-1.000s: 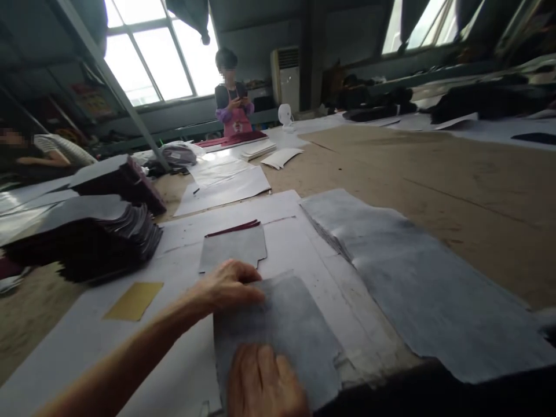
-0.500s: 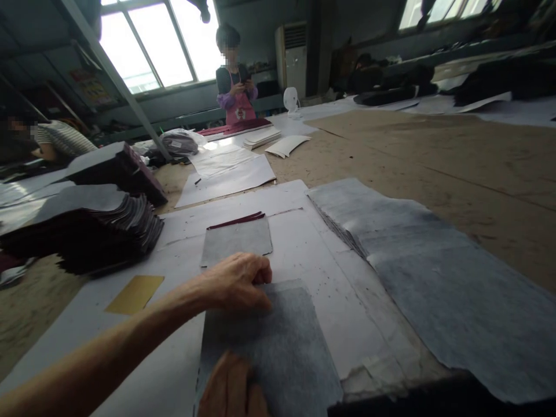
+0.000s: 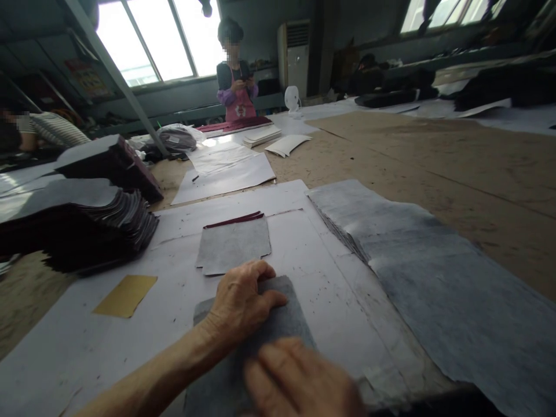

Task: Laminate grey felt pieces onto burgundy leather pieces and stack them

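Fingers (image 3: 260,269) of the left hand (image 3: 238,298) lie over the far end of a grey piece (image 3: 290,317), thumb and forefinger spread apart; the other fingertips are hidden. The right hand (image 3: 304,376), blurred, is over the nearer part; whether its fingers are clamped or merely resting cannot be told. The grey piece lies on white paper (image 3: 339,278) on the worktop (image 3: 391,150), just nearer than a smaller panel (image 3: 234,246) with a dark red strip (image 3: 234,220) along its far edge, and left of a large grey stack (image 3: 443,272). For sound handling, apply light, even pressure with the left hand, move the right hand without dragging the grey piece, and confirm that the edges lie flat. Avoid creasing the corner beside the thumb.
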The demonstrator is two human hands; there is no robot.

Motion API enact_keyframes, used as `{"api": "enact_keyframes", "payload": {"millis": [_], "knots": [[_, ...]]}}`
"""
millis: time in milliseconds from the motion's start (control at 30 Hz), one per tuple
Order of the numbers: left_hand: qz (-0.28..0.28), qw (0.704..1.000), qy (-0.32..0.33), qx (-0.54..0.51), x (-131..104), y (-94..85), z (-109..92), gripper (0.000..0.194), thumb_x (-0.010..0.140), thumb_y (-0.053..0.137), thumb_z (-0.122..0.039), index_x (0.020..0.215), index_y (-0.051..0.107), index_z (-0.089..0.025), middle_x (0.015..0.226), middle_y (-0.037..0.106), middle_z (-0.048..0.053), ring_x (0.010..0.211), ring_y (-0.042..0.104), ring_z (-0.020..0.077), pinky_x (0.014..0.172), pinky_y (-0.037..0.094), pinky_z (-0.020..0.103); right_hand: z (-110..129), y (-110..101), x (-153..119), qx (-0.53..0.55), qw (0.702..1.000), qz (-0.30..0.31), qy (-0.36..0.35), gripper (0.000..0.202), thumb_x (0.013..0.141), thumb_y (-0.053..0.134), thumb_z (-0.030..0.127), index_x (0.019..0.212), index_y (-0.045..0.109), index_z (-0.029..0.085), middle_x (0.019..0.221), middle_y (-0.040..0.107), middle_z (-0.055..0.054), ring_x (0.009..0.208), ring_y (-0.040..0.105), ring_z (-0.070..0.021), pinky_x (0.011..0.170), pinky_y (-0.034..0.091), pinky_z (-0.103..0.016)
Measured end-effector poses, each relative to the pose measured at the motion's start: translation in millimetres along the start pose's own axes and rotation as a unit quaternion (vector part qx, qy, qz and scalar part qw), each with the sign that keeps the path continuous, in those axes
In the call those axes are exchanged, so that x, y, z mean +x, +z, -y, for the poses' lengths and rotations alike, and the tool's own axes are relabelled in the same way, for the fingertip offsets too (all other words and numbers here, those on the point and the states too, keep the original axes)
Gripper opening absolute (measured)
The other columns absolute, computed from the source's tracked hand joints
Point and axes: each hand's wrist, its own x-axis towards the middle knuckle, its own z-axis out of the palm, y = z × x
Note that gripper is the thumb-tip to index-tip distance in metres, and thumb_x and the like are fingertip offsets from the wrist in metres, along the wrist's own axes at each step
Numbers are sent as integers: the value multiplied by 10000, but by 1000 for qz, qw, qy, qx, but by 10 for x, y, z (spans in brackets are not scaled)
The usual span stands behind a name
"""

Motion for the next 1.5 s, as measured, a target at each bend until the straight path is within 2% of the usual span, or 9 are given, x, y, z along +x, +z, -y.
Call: {"api": "enact_keyframes", "payload": {"millis": [67, 167, 267, 333, 433, 567, 833, 1067, 1500], "knots": [[-14, 1000, 11, -3, -17, 34, 23, 174, 660, 690, -267, 818, 667, -196, 786, 615, 14, 764, 547, 190, 725, 428, 336, -254, -187, 54, -43, 993, 107, -17, 262, 848, 407, 156, 848, 662, 93, 772, 659, -86, 720, 581, -220, 572, 482, -319], [-52, 996, 77, -5, -42, 98, 84, 164, 666, 707, -204, 825, 687, -240, 778, 595, 0, 798, 532, 181, 748, 427, 333, -479, -395, 10, -67, 976, 207, -24, 242, 826, 457, 112, 979, 640, 78, 924, 652, -95, 837, 548, -243, 674, 475, -361], [-95, 977, 191, 8, -61, 157, 159, 140, 720, 668, -163, 829, 689, -249, 752, 583, 6, 751, 511, 170, 713, 428, 346, -523, -476, -56, -45, 972, 230, -19, 230, 815, 499, 104, 1005, 628, 93, 950, 632, -85, 834, 523, -224, 686, 457, -354], [-109, 962, 249, 16, -65, 180, 201, 156, 782, 590, -138, 850, 684, -243, 744, 572, 14, 720, 490, 159, 680, 426, 342, -522, -480, -41, -31, 970, 243, -4, 232, 815, 495, 102, 1009, 623, 98, 894, 619, -78, 787, 512, -209, 658, 451, -350], [-111, 942, 317, 21, -63, 187, 242, 254, 823, 476, -79, 910, 669, -221, 770, 555, 32, 717, 463, 150, 656, 425, 330, -540, -451, 38, -22, 970, 243, 13, 262, 819, 473, 92, 1043, 605, 58, 806, 591, -84, 734, 493, -199, 615, 451, -345], [-104, 919, 379, 35, -64, 175, 279, 338, 802, 415, -3, 1003, 627, -173, 822, 555, 58, 754, 453, 160, 661, 428, 333, -577, -408, 78, -38, 968, 248, 25, 283, 818, 455, 77, 1057, 594, 13, 766, 567, -97, 725, 473, -204, 605, 459, -354], [-72, 902, 425, 6, -43, 168, 300, 300, 837, 407, -24, 1064, 576, -125, 843, 562, 61, 755, 450, 152, 685, 418, 338, -579, -398, 16, -47, 965, 256, 14, 289, 810, 427, 60, 1033, 602, 2, 770, 553, -107, 728, 453, -206, 606, 446, -362], [-80, 888, 448, 68, -68, 171, 274, 268, 902, 344, -117, 1062, 559, -117, 844, 568, 70, 765, 457, 172, 692, 411, 361, -587, -391, 11, -66, 964, 258, 6, 302, 816, 398, 74, 1028, 606, 21, 779, 551, -108, 726, 455, -205, 613, 433, -354], [-79, 874, 464, 116, -82, 144, 237, 263, 910, 331, -124, 1056, 548, -101, 839, 560, 71, 755, 471, 173, 681, 387, 349, -596, -405, 57, -43, 970, 238, 37, 248, 815, 464, 99, 1021, 597, 61, 760, 565, -80, 707, 485, -193, 599, 461, -347]]}}
